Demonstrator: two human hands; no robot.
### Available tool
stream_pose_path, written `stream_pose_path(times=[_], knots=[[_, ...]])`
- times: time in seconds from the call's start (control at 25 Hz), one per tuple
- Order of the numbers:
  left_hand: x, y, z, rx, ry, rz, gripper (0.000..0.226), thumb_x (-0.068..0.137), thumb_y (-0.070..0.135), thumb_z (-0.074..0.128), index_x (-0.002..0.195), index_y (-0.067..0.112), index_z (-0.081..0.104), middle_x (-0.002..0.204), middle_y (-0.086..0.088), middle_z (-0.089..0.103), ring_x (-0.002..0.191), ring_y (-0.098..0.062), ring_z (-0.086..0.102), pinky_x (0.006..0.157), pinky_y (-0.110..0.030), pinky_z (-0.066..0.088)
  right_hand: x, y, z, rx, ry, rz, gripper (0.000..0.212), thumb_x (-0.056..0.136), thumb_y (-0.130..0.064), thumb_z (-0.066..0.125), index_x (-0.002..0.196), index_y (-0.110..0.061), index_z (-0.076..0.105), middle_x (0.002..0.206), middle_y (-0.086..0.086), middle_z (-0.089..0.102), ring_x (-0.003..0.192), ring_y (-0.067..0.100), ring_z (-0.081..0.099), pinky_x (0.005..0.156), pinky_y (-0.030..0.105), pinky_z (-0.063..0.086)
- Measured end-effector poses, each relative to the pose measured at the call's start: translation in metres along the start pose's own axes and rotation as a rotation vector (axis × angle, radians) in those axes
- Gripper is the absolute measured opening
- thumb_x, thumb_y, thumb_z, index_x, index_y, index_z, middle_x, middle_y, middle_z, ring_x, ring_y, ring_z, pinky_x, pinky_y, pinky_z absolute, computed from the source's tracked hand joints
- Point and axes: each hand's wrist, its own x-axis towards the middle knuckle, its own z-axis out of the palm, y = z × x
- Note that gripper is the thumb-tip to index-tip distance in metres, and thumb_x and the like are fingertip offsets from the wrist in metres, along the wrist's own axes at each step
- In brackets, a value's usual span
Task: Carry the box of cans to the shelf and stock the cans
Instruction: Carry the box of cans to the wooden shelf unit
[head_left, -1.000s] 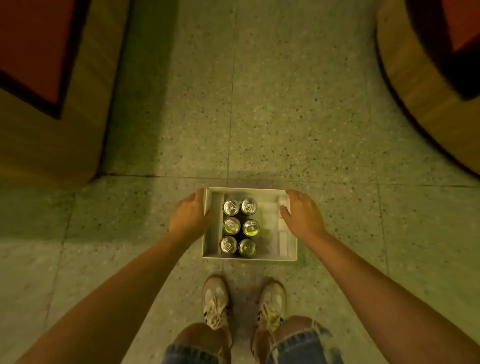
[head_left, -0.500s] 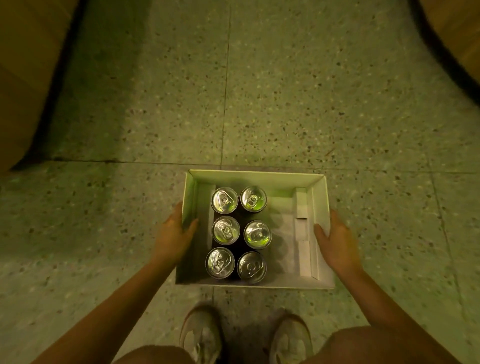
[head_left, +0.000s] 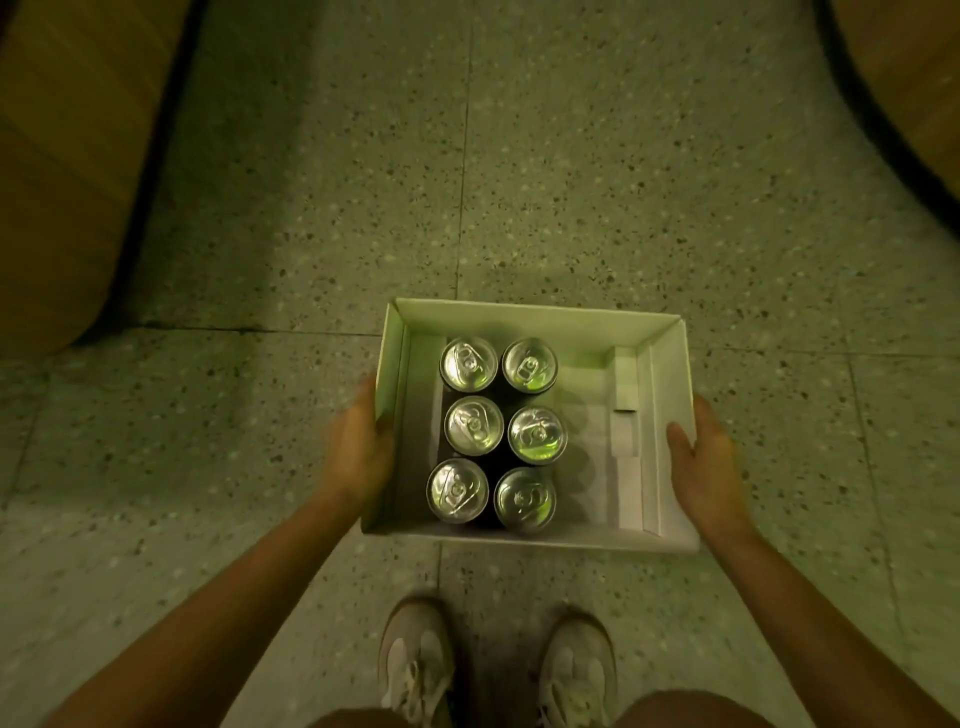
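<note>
Grip: L hand (head_left: 358, 447) & R hand (head_left: 701, 457) clamp opposite side walls of white cardboard box (head_left: 530, 317), thumbs over rims; fingers hidden below.
Why: even two-sided hold prob. keeps box level, cans upright.
Cans: six drink cans (head_left: 474, 425), 2 rows of 3, packed box's left side.
Arms: both fwd, box looks lifted off speckled floor (head_left: 571, 182), ahead of shoes (head_left: 415, 660).

Speckled tiled floor (head_left: 623, 182); wooden cabinet (head_left: 67, 182) at left; curved wooden unit (head_left: 919, 78) at upper right
</note>
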Motion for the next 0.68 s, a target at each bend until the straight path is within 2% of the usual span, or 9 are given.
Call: stream_pose_path(times=[0.2,0.32,0.4,0.52,0.68], knots=[[-0.046,0.128,-0.123,-0.008,0.042,0.087,0.048,0.091,0.0,0.042,0.138,0.01,0.035,0.126,-0.014,0.057,0.116,-0.032,0.054,0.093,-0.035,0.044,-0.004,-0.137,-0.135,0.075,-0.008,-0.049,0.038,0.093,0.0,0.041,0.131,-0.003,0.044,0.119,0.016,0.058,0.1,0.018,0.052,0.086,0.025,0.038],[-0.082,0.211,-0.209,0.019,0.066,0.117,0.048,0.092,0.004,0.044,0.139,0.014,0.034,0.131,-0.015,0.054,0.12,-0.034,0.051,0.101,-0.047,0.044,-0.017,-0.227,-0.23,0.059,0.01,-0.065,0.035,0.094,-0.004,0.041,0.128,-0.006,0.047,0.115,0.013,0.059,0.097,0.019,0.053,0.082,0.026,0.038],[-0.111,0.273,-0.27,0.043,0.083,0.146,0.051,0.093,0.006,0.045,0.14,0.017,0.031,0.133,-0.014,0.053,0.122,-0.034,0.05,0.102,-0.049,0.043,-0.029,-0.292,-0.297,0.067,0.019,-0.095,0.034,0.094,-0.004,0.042,0.127,-0.007,0.049,0.113,0.01,0.059,0.097,0.019,0.053,0.082,0.026,0.038],[-0.152,0.362,-0.352,0.068,0.105,0.18,0.05,0.092,0.005,0.045,0.139,0.015,0.032,0.132,-0.012,0.054,0.12,-0.032,0.052,0.097,-0.044,0.044,-0.041,-0.377,-0.391,0.026,0.045,-0.16,0.033,0.092,-0.002,0.043,0.124,-0.005,0.052,0.107,0.005,0.059,0.097,0.02,0.053,0.082,0.026,0.038],[-0.199,0.469,-0.452,0.044,0.12,0.203,0.045,0.09,0.002,0.046,0.133,0.013,0.04,0.127,-0.014,0.056,0.116,-0.032,0.054,0.096,-0.046,0.047,-0.046,-0.476,-0.506,-0.053,0.061,-0.25,0.032,0.089,-0.004,0.046,0.119,-0.009,0.057,0.115,0.015,0.064,0.104,0.032,0.058,0.085,0.036,0.044]])
